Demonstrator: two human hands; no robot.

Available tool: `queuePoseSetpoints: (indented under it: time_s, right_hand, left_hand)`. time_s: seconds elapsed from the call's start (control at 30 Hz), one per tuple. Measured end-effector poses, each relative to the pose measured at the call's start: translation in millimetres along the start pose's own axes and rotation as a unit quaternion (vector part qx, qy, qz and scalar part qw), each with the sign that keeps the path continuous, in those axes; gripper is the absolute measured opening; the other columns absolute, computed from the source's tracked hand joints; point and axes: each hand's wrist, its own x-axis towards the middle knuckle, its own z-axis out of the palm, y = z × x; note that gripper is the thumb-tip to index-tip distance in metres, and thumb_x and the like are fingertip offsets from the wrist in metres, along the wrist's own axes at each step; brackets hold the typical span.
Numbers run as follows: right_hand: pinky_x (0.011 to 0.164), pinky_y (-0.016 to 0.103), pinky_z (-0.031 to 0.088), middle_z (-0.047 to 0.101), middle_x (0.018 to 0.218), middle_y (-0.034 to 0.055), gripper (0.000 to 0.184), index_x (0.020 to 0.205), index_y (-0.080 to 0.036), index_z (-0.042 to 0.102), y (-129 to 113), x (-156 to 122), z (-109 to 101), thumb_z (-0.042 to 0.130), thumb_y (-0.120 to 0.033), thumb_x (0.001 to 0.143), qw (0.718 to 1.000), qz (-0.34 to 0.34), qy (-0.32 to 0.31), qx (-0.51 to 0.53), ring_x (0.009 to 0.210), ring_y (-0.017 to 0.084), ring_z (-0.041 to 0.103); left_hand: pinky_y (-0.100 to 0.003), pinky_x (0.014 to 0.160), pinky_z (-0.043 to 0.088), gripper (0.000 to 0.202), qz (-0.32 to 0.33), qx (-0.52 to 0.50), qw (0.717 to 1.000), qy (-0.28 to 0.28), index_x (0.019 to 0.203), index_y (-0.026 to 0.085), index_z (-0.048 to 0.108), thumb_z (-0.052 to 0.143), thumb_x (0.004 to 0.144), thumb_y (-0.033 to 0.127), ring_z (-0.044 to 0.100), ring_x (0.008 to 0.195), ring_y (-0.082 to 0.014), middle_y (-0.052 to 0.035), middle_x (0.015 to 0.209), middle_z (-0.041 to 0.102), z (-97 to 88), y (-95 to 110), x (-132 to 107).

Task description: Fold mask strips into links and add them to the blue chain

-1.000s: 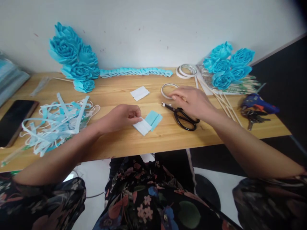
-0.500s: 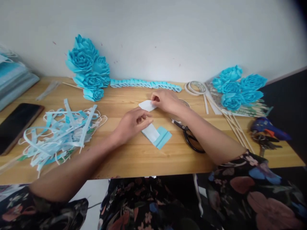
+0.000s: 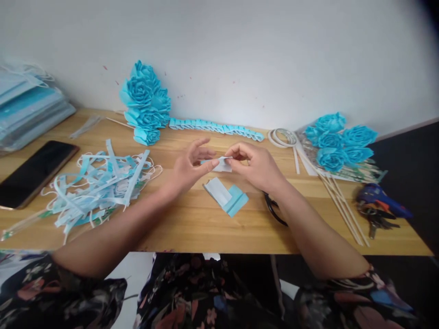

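Observation:
A small white-and-blue piece of face-mask fabric is held just above the table between my two hands. My right hand pinches its right end between thumb and fingers. The thumb of my left hand presses on the left end, while its upper fingers are raised and spread. Below them, cut mask pieces, white and light blue, lie flat on the wooden table. Black-handled scissors lie partly hidden under my right forearm.
At left are a heap of mask strips, a phone and stacked masks. Blue fabric roses and a folded blue row line the wall. Tape rolls, more roses, sticks and keys lie right.
The held fabric piece has come nearer and turned, and my left hand has moved up to its left end. The cut pieces on the table are uncovered. The camera view has shifted slightly.

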Motion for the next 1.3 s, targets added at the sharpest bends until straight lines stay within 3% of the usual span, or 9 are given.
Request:
queuePoseSetpoints:
  time_s: [0.17,0.27,0.37,0.57,0.7,0.9,1.13,1.3]
  right_hand:
    - [0.069,0.030,0.050,0.071,0.083,0.0003,0.018,0.101,-0.023,0.066,8.7,-1.8,5.5,0.062,-0.027,0.084,0.999,0.014,0.029,0.040,0.073,0.015,0.064]
    - [0.074,0.033,0.053,0.072,0.090,0.0018,0.029,0.118,-0.025,0.062,14.5,-5.8,7.8,0.055,-0.027,0.090,0.996,0.011,0.058,0.072,0.081,0.017,0.068]
    - [0.081,0.038,0.055,0.074,0.099,0.0037,0.033,0.123,-0.027,0.060,18.6,-11.5,7.9,0.050,-0.025,0.092,0.996,0.005,0.056,0.070,0.089,0.018,0.070]
    - [0.083,0.038,0.057,0.074,0.101,0.0021,0.022,0.106,-0.028,0.066,19.2,-17.6,10.7,0.058,-0.021,0.087,0.997,-0.038,0.064,0.015,0.089,0.019,0.070]
    - [0.079,0.036,0.056,0.074,0.101,0.0004,0.021,0.105,-0.030,0.067,18.8,-17.7,16.1,0.063,-0.023,0.085,0.997,-0.055,0.054,0.003,0.082,0.017,0.069]
    - [0.074,0.034,0.055,0.074,0.087,0.0007,0.009,0.090,-0.027,0.070,21.5,-17.2,20.6,0.064,-0.031,0.085,0.999,-0.014,0.045,0.014,0.076,0.018,0.068]
    - [0.068,0.032,0.053,0.073,0.083,0.0007,0.017,0.085,-0.026,0.068,23.6,-17.4,23.9,0.065,-0.043,0.085,0.996,0.032,0.045,0.074,0.072,0.017,0.066]
    - [0.062,0.029,0.049,0.070,0.077,-0.0001,0.017,0.081,-0.023,0.066,25.6,-16.3,26.7,0.067,-0.040,0.082,0.993,0.034,0.070,0.092,0.065,0.014,0.061]
  left_hand:
    - [-0.034,0.081,0.054,0.038,-0.077,-0.060,0.994,-0.046,0.100,0.012,0.069,0.076,0.074,0.039,0.068,0.087,-0.0196,-0.0095,0.102,0.074,-0.8,0.8,0.4]
    - [-0.033,0.074,0.055,0.035,-0.095,-0.090,0.991,-0.026,0.097,0.012,0.070,0.076,0.074,0.038,0.068,0.075,-0.0170,-0.0074,0.091,0.075,-1.6,-0.6,0.2]
    - [-0.030,0.068,0.053,0.031,-0.084,-0.090,0.992,-0.005,0.096,0.012,0.070,0.074,0.077,0.037,0.068,0.069,-0.0161,-0.0058,0.078,0.074,-3.5,-1.0,1.0]
    - [-0.028,0.066,0.052,0.026,-0.090,-0.094,0.991,-0.012,0.096,0.011,0.070,0.070,0.082,0.033,0.067,0.068,-0.0149,-0.0066,0.075,0.074,-5.0,0.6,2.1]
    - [-0.027,0.067,0.053,0.025,-0.091,-0.101,0.990,-0.031,0.097,0.012,0.069,0.069,0.082,0.032,0.068,0.068,-0.0142,-0.0058,0.079,0.074,-4.2,1.9,1.5]
    - [-0.027,0.067,0.054,0.028,-0.090,-0.096,0.990,-0.051,0.092,0.013,0.067,0.074,0.078,0.036,0.068,0.068,-0.0142,-0.0039,0.078,0.072,-4.0,3.7,-0.1]
    - [-0.027,0.064,0.054,0.030,-0.075,-0.084,0.992,-0.061,0.093,0.012,0.066,0.074,0.078,0.036,0.070,0.070,-0.0161,-0.0058,0.080,0.073,-3.0,2.1,1.1]
    - [-0.027,0.064,0.055,0.032,-0.075,-0.084,0.991,-0.071,0.098,0.011,0.065,0.073,0.080,0.036,0.070,0.069,-0.0161,-0.0056,0.077,0.073,-3.4,1.1,1.2]
